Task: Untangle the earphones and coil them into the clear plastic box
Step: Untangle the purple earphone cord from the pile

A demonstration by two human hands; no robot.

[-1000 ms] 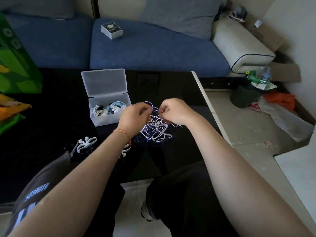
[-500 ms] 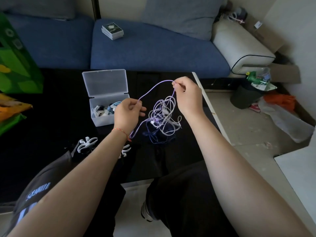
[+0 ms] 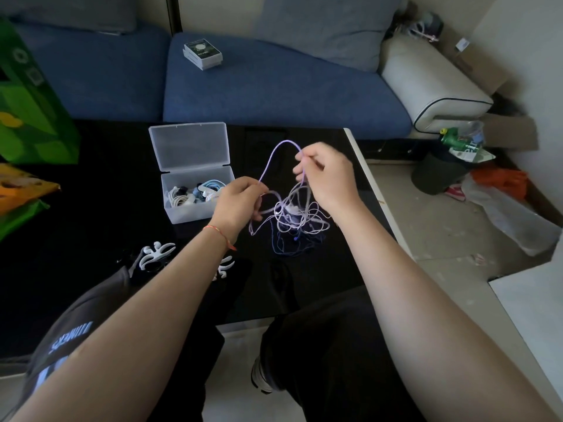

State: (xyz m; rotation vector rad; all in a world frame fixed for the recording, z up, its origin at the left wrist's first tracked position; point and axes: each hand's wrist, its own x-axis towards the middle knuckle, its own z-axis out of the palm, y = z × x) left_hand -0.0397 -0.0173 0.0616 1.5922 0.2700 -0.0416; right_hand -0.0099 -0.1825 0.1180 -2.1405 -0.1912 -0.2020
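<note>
A tangle of pale lilac and white earphone cords (image 3: 297, 213) hangs just above the black table (image 3: 91, 208), with a dark blue cord under it. My left hand (image 3: 240, 202) pinches one strand at the tangle's left. My right hand (image 3: 327, 178) pinches another strand higher up, and a lilac loop arches between the two hands. The clear plastic box (image 3: 195, 205) stands open to the left of my left hand, lid tipped back, with several coiled earphones inside.
White cord-winder clips (image 3: 155, 252) lie on the table near my left forearm. A blue sofa (image 3: 274, 86) with a small boxed item (image 3: 203, 54) runs behind the table. Green bag (image 3: 27, 102) at left. The table's white edge (image 3: 374, 190) and a bin (image 3: 438, 172) are at right.
The hands pulled apart from the clump, drawing out a lilac loop and lifting the tangle. Since half a second ago my right hand has come down and closer to my left.
</note>
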